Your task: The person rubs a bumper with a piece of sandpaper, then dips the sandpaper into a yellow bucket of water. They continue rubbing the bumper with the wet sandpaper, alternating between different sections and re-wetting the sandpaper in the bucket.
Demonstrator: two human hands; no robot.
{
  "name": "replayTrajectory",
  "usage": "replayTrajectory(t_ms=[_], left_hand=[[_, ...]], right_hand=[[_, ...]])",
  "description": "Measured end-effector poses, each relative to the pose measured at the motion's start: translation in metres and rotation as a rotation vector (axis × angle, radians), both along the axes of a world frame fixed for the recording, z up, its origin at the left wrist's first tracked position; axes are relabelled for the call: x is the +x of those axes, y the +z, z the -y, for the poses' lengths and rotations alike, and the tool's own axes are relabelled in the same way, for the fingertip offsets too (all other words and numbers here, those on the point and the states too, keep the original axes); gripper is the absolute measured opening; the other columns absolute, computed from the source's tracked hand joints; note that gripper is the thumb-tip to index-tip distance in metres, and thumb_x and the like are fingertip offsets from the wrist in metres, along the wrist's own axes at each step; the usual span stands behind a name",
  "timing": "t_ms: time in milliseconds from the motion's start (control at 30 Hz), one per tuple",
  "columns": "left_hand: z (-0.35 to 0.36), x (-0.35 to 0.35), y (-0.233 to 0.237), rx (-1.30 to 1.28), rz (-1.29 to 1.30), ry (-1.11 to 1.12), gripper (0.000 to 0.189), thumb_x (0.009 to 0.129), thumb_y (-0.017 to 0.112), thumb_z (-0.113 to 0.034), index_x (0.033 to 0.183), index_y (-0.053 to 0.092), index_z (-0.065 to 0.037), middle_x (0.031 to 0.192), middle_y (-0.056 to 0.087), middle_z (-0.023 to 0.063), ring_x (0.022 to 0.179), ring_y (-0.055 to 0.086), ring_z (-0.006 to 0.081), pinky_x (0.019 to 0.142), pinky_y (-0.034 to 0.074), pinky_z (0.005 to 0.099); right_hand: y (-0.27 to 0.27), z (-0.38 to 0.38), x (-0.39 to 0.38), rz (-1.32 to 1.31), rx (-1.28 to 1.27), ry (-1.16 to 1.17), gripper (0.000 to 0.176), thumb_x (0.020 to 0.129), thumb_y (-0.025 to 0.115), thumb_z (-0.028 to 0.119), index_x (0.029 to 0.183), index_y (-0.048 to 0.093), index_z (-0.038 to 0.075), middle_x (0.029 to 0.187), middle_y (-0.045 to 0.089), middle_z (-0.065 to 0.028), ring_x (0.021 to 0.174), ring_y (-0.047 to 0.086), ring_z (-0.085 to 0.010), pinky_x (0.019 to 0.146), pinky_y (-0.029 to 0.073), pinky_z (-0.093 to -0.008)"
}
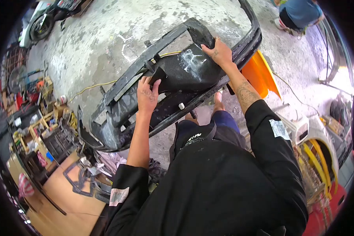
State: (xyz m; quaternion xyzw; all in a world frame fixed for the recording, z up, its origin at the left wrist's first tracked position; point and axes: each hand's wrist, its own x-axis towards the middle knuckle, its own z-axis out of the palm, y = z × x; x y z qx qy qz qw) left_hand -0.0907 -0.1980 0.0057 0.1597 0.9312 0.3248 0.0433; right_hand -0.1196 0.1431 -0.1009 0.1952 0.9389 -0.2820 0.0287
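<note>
A black carbon-fibre-patterned panel (173, 74) with whitish smears lies across a scuffed black car bumper (113, 112). My left hand (147, 94) is closed on the panel's left end, thumb against its raised edge and fingers mostly hidden behind it. At the panel's far right end my right hand (220, 53) is closed, thumb on the near face and fingertips over the edge. The bumper stretches diagonally in front of my legs, and a small white object (181, 106) rests on its near side.
An orange curved panel (260, 74) stands right of the bumper. A yellow cord (92, 87) runs over the concrete floor. Cluttered tools and parts (39, 133) line the left, with a motorcycle (43, 25) beyond. Another person (301, 15) is at upper right, near a white plastic chair (297, 128).
</note>
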Motion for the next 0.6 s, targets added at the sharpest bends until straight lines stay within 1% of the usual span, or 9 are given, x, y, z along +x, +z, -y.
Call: replayTrajectory(t_ms=[133, 167, 200, 267, 300, 467, 533, 567, 600], left_hand=[[-0.032, -0.023, 0.012, 0.185, 0.119, -0.192, 0.028, 0.092, 0.075, -0.009, 0.119, 0.072, -0.003, 0.105, 0.067, 0.0171, 0.092, 0.065, 0.0384, 0.084, 0.052, 0.0447], [-0.043, -0.029, 0.007, 0.193, 0.095, -0.277, 0.034, 0.090, 0.076, -0.004, 0.123, 0.073, -0.007, 0.101, 0.066, 0.0137, 0.094, 0.065, 0.0306, 0.084, 0.052, 0.0364], [-0.050, -0.039, 0.002, 0.186, 0.101, -0.293, 0.034, 0.090, 0.076, -0.004, 0.123, 0.073, -0.007, 0.101, 0.066, 0.0137, 0.094, 0.065, 0.0306, 0.084, 0.052, 0.0364], [-0.063, -0.058, -0.008, 0.074, 0.119, -0.665, 0.034, 0.089, 0.076, -0.004, 0.123, 0.073, -0.008, 0.106, 0.067, 0.0129, 0.101, 0.065, 0.0295, 0.090, 0.052, 0.0377], [-0.066, -0.062, -0.012, 0.074, 0.130, -0.678, 0.033, 0.088, 0.075, -0.003, 0.121, 0.074, -0.008, 0.109, 0.069, 0.0119, 0.106, 0.065, 0.0293, 0.093, 0.051, 0.0383], [-0.043, -0.066, -0.003, 0.095, 0.012, -0.363, 0.028, 0.091, 0.073, -0.003, 0.119, 0.073, -0.005, 0.110, 0.069, 0.0133, 0.102, 0.066, 0.0322, 0.090, 0.053, 0.0387], [-0.024, -0.058, -0.001, 0.107, 0.015, -0.224, 0.026, 0.093, 0.073, -0.005, 0.119, 0.072, -0.003, 0.108, 0.068, 0.0131, 0.100, 0.066, 0.0321, 0.089, 0.052, 0.0380], [-0.015, -0.053, -0.003, 0.102, 0.020, -0.224, 0.026, 0.093, 0.073, -0.005, 0.119, 0.072, -0.003, 0.108, 0.068, 0.0131, 0.100, 0.066, 0.0321, 0.089, 0.052, 0.0380], [-0.007, -0.047, -0.007, 0.100, -0.003, -0.163, 0.025, 0.094, 0.073, -0.006, 0.118, 0.072, -0.002, 0.107, 0.068, 0.0131, 0.098, 0.066, 0.0322, 0.087, 0.052, 0.0381]], right_hand=[[0.004, 0.006, 0.004, -0.030, 0.048, -0.069, 0.090, 0.082, 0.069, 0.071, 0.129, 0.060, -0.005, 0.091, 0.075, -0.0222, 0.088, 0.074, -0.0388, 0.081, 0.058, -0.0465], [0.002, 0.006, 0.004, -0.029, 0.057, -0.063, 0.089, 0.082, 0.069, 0.072, 0.129, 0.061, -0.004, 0.090, 0.075, -0.0217, 0.088, 0.074, -0.0390, 0.080, 0.058, -0.0467], [0.003, 0.006, 0.001, -0.030, 0.066, -0.055, 0.089, 0.082, 0.069, 0.072, 0.128, 0.061, -0.004, 0.089, 0.075, -0.0212, 0.087, 0.074, -0.0393, 0.080, 0.058, -0.0469], [0.003, 0.008, 0.002, -0.002, 0.052, -0.076, 0.087, 0.081, 0.071, 0.072, 0.127, 0.063, -0.001, 0.097, 0.074, -0.0225, 0.095, 0.073, -0.0379, 0.084, 0.057, -0.0459], [0.004, 0.012, 0.004, -0.122, 0.066, -0.095, 0.079, 0.083, 0.071, 0.068, 0.127, 0.064, 0.002, 0.103, 0.072, -0.0231, 0.099, 0.072, -0.0373, 0.086, 0.057, -0.0457], [0.029, 0.013, 0.040, -0.631, 0.290, 0.027, 0.049, 0.097, 0.066, 0.045, 0.133, 0.064, 0.012, 0.118, 0.066, -0.0250, 0.109, 0.067, -0.0361, 0.089, 0.054, -0.0468], [0.035, 0.027, 0.080, -0.324, -0.190, 0.234, 0.041, 0.101, 0.057, 0.027, 0.142, 0.061, 0.020, 0.100, 0.069, -0.0226, 0.092, 0.069, -0.0375, 0.077, 0.055, -0.0489], [0.046, 0.037, 0.091, -0.320, -0.196, 0.233, 0.041, 0.101, 0.057, 0.027, 0.142, 0.061, 0.020, 0.100, 0.069, -0.0226, 0.092, 0.069, -0.0375, 0.077, 0.055, -0.0489], [0.061, 0.046, 0.100, -0.050, -0.195, 0.275, 0.046, 0.100, 0.056, 0.024, 0.147, 0.057, 0.024, 0.089, 0.068, -0.0208, 0.082, 0.069, -0.0378, 0.071, 0.054, -0.0495]])
